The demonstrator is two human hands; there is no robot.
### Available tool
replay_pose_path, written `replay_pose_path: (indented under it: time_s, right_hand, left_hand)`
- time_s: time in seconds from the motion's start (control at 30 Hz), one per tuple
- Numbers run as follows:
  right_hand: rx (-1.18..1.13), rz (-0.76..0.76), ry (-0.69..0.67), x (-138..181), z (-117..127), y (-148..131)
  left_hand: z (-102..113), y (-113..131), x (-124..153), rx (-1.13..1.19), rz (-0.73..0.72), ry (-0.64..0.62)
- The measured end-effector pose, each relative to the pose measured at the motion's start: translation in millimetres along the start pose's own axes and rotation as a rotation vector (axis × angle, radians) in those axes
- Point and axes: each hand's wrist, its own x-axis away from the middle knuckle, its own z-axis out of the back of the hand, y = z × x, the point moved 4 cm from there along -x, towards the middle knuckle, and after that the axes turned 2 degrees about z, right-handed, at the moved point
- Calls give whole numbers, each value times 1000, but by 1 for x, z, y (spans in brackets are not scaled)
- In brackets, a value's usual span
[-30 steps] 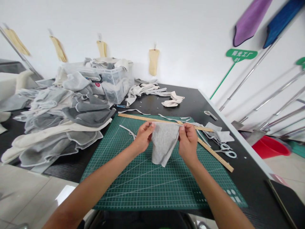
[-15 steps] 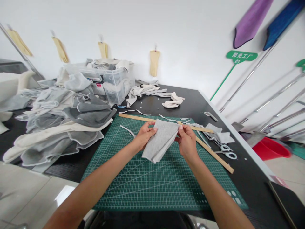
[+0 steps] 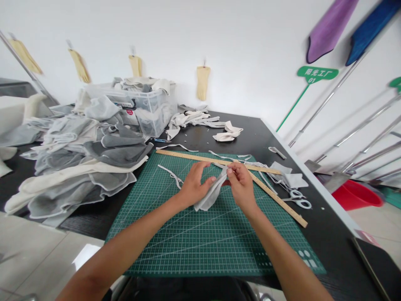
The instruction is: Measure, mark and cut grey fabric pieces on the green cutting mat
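A small piece of light grey cloth (image 3: 210,198) is folded narrow and held up over the green cutting mat (image 3: 200,246). My right hand (image 3: 243,184) pinches its upper right corner between thumb and fingers. My left hand (image 3: 194,186) is around its left side, the thumb lying along the cloth and the index finger raised apart; the other fingertips are hidden. Beyond the hands, a wooden ruler (image 3: 181,155) lies across the mat, and a second wooden ruler (image 3: 282,204) slants down to the right. A thin grey strip (image 3: 171,172) lies left of my left hand.
Scissors (image 3: 302,200) and grey scraps (image 3: 296,180) lie at the mat's right edge. On the left is a big heap of grey and white cloth (image 3: 78,159), with a clear plastic box (image 3: 153,113) behind. A blue-handled cutter (image 3: 163,141) lies near the box.
The cloth was spread flat between both hands and is now folded narrower. My left hand has shifted slightly right, closer to my right hand, and its thumb and index finger are farther apart.
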Motion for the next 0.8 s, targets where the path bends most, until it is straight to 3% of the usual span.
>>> replay_pose_path:
  time_s: [0.17, 0.3, 0.47, 0.7, 0.8]
  right_hand:
    - [98, 11, -19, 9, -11, -3]
    - [116, 7, -14, 15, -18, -4]
    - [221, 29, 14, 19, -20, -4]
    - [329, 117, -96, 26, -21, -9]
    - [315, 134, -46, 25, -17, -11]
  left_hand:
    - [-6, 22, 5, 109, -45, -61]
    - [-6, 18, 6, 83, -13, -23]
    - [-4, 11, 9, -28, -78, -50]
    - [2, 19, 5, 130, 26, 50]
    - [3, 18, 2, 201, 114, 81]
